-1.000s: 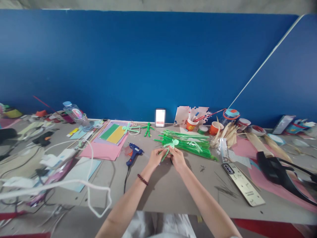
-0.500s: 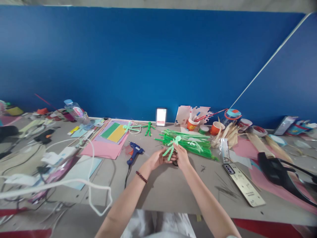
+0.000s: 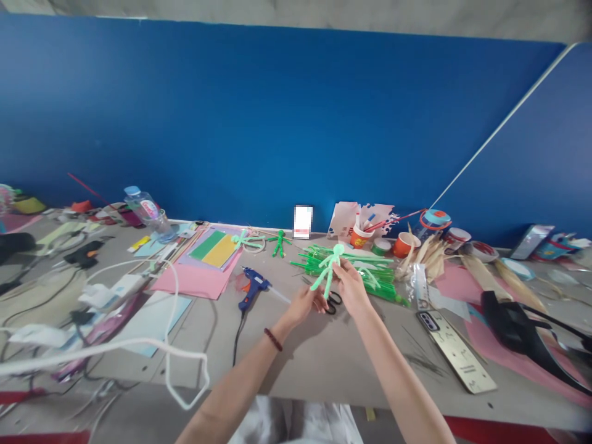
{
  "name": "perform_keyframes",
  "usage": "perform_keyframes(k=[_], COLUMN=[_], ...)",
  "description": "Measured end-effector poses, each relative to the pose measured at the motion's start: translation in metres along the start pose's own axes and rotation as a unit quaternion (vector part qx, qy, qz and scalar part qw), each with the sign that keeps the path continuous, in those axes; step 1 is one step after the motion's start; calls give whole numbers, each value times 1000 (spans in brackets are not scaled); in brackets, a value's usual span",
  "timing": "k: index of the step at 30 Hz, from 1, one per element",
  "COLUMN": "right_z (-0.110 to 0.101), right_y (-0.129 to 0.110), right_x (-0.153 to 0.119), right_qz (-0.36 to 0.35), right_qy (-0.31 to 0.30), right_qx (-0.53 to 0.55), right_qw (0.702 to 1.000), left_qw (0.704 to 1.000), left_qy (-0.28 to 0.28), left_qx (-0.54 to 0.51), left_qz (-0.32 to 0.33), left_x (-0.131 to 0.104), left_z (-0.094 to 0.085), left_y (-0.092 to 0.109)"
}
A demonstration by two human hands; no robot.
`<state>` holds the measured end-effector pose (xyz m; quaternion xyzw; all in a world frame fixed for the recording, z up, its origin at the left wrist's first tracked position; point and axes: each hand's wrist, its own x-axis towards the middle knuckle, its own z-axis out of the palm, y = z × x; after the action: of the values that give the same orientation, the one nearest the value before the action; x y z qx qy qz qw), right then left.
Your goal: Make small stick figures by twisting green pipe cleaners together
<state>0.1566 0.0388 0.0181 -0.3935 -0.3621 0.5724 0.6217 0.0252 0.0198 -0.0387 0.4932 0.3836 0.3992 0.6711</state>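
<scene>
Between my hands is a pale green pipe-cleaner figure [image 3: 329, 271], held tilted with its round head up and legs spread. My right hand [image 3: 351, 287] pinches it at the side, near an arm. Down at the feet, my left hand [image 3: 305, 304] has its fingers closed around the leg ends, partly hidden. Black-handled scissors [image 3: 335, 302] lie on the table just below the figure. Behind it is a pile of green pipe cleaners [image 3: 383, 285], some in clear plastic.
A blue glue gun [image 3: 253, 287] with a cord lies left of my hands. A darker green figure [image 3: 279, 243] stands farther back. To the right are a phone [image 3: 456, 353], paper cups [image 3: 407, 244] and dried husks. Coloured sheets [image 3: 189, 282] and white cables [image 3: 185, 353] occupy the left.
The figure has risen slightly and moved right with both hands. My left hand has shifted right, lower on the legs, and the scissors beneath are now more exposed.
</scene>
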Motion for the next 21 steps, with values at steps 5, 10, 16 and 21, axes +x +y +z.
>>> perform_keyframes(k=[5,10,16,21], right_z=[18,55,98,121], right_y=[-9,18,66,96], right_x=[26,82,135,158], right_qz=[41,163,184,175], right_qy=[-69,-76,-55,-44], right_qx=[-55,-129,-199,-234], right_qw=[995,975,961,955], left_qw=[918,862,838,875], left_qy=[18,-13,-29,-33], left_qx=[368,481,516,466], left_qz=[147,158,174,126], left_x=[-10,-11,-9,-7], left_z=[10,13,13,11], left_y=[-11,-15,-21,-29])
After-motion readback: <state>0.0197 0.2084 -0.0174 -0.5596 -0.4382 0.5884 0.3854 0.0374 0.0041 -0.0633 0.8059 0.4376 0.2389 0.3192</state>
